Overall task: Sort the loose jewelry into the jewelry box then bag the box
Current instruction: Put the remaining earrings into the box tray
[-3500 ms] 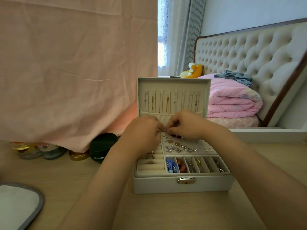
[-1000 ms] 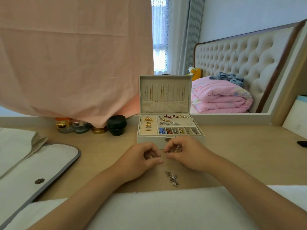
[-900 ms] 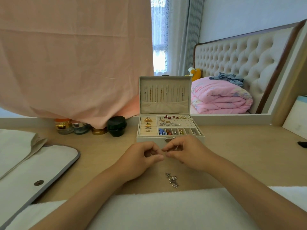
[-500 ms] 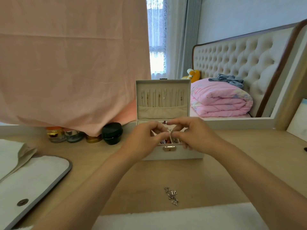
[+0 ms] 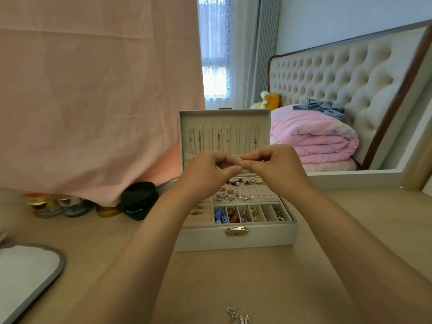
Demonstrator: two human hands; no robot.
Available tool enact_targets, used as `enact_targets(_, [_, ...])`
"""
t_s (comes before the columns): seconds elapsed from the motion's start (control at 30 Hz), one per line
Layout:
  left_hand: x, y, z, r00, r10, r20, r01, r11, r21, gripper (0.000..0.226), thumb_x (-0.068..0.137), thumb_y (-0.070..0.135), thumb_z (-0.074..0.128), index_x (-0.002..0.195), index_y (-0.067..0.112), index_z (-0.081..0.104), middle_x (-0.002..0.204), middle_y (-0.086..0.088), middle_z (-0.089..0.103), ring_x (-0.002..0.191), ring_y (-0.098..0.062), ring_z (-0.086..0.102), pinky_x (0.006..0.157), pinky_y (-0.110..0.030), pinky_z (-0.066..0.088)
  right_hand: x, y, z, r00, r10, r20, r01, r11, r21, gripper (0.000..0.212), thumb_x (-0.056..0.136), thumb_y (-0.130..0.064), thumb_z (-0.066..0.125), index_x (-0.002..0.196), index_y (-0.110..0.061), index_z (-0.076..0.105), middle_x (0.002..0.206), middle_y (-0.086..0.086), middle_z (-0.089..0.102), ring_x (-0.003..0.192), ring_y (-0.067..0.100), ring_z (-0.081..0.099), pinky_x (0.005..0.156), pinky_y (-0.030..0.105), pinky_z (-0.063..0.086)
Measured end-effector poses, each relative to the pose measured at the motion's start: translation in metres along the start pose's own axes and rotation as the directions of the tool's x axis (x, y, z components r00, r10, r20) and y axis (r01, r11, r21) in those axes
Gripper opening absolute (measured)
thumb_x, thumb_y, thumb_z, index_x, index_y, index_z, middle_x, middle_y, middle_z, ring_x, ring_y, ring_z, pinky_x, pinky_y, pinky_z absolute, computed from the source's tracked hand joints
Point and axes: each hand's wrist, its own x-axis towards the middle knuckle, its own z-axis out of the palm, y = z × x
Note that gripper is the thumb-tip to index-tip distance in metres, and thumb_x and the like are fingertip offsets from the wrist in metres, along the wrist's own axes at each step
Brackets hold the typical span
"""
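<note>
Left hand (image 5: 203, 174) and right hand (image 5: 275, 167) have lifted higher over the open jewelry box (image 5: 257, 238). Both pinch one tiny jewelry piece (image 5: 242, 160) between fingertips.

I see bare desk (image 5: 233, 277) open before the jewelry box (image 5: 236, 239); its upright lid (image 5: 224, 127) walls off the rear. The left hand (image 5: 205, 174) and right hand (image 5: 275, 167), pinching a small piece (image 5: 242, 160) together, hang over its rear half. A black jar (image 5: 139, 199) flanks the box's left.
</note>
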Motion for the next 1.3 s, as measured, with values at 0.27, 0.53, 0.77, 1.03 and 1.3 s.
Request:
enact_targets(0.27, [0.016,-0.012,-0.002,0.997,0.071,-0.042,-0.069,0.997,0.04,0.008,0.093,0.032,0.069,0.095,0.03,0.076,0.08,0.017,0.069,0.071,0.013,0.057,0.069,-0.018,0.042,0.014,0.009,0.005,0.997,0.052,0.065,-0.057,0.996,0.073,0.013,0.087,-0.018,0.077,0.1,-0.021,0.08,0.063,-0.021,0.068,0.055,-0.011,0.057,0.055,0.009,0.042])
enact_targets(0.53, [0.02,-0.014,0.004,0.997,0.07,-0.023,-0.07,0.998,-0.001,0.009,0.095,0.032,0.066,0.091,0.027,0.072,0.086,0.005,0.071,0.077,-0.01,0.065,0.077,-0.034,0.058,0.009,0.008,0.003,0.998,0.031,0.052,-0.037,0.991,0.129,0.014,0.089,-0.01,0.074,0.1,-0.019,0.077,0.076,-0.003,0.075,0.053,0.02,0.066,0.049,0.03,0.054])
enact_targets(0.77, [0.014,-0.014,0.006,0.999,0.027,0.036,-0.024,0.996,-0.091,0.008,0.092,0.03,0.07,0.086,0.026,0.075,0.084,-0.004,0.072,0.067,-0.011,0.063,0.075,-0.039,0.059,0.004,0.009,-0.004,0.989,0.02,0.146,-0.028,0.998,0.054,0.021,0.083,-0.01,0.081,0.102,-0.017,0.078,0.068,0.007,0.074,0.062,0.026,0.071,0.057,0.03,0.059])
enact_targets(1.03, [0.013,-0.014,0.001,0.996,0.015,0.083,-0.006,0.995,-0.099,0.007,0.093,0.027,0.07,0.091,0.023,0.075,0.083,0.002,0.073,0.07,-0.009,0.065,0.074,-0.028,0.059,0.004,0.006,-0.008,0.988,0.015,0.153,-0.025,0.998,0.061,0.016,0.08,-0.01,0.083,0.093,-0.018,0.08,0.064,0.003,0.073,0.055,0.02,0.065,0.057,0.03,0.057])
enact_targets(1.3, [0.015,-0.013,0.001,0.998,0.038,0.057,-0.037,0.999,-0.025,0.003,0.091,0.029,0.071,0.09,0.028,0.074,0.081,0.005,0.072,0.073,-0.008,0.066,0.073,-0.026,0.057,0.007,0.008,-0.006,0.99,0.046,0.132,-0.057,0.995,0.082,0.013,0.082,-0.014,0.081,0.094,-0.016,0.08,0.056,0.0,0.067,0.048,0.014,0.056,0.052,0.025,0.053])
